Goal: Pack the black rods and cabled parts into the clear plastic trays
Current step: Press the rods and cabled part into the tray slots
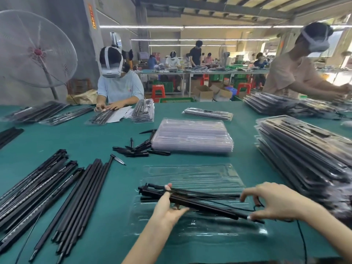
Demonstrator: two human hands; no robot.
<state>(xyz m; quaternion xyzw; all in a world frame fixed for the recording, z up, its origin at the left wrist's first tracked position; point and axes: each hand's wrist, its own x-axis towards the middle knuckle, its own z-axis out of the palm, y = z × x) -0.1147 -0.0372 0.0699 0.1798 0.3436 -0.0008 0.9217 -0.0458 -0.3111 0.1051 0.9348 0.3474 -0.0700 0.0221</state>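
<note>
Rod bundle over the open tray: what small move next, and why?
Probably lower the rod bundle into a channel of the clear tray. Left hand and right hand hold its ends just above the tray, angled across the channels, its cable trailing, so straighten it first.

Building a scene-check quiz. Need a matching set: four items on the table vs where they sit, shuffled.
Items:
1. stack of empty clear trays
2. loose long black rods
3. pile of filled trays
4. rod bundle with cable

Places:
A. right edge of the green table
B. held by the left hand and right hand over the open tray
C. table centre, beside short black spikes
D. fanned out at the left

Pairs: 1-C, 2-D, 3-A, 4-B
</note>
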